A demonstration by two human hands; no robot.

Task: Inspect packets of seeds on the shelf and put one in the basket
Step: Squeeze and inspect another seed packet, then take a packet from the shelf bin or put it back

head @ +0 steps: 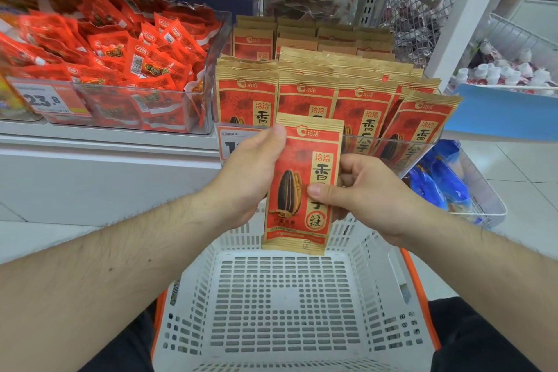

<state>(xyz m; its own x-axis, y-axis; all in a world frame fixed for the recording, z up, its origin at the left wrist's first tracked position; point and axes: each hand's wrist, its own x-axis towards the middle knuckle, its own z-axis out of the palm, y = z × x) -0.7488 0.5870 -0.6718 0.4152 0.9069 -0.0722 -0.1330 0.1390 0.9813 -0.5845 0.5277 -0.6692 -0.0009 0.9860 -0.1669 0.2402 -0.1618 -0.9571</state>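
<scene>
I hold one red and tan seed packet upright, front facing me, above the far rim of the white basket. My left hand grips its left edge, thumb near the top. My right hand pinches its right side, thumb across the front. Behind it, several matching seed packets stand in rows in a clear bin on the shelf. The basket's perforated bottom holds nothing.
A clear bin of small red snack packs sits on the shelf to the left, with a price tag. A white wire rack with blue packages hangs at the right. The basket has orange edging.
</scene>
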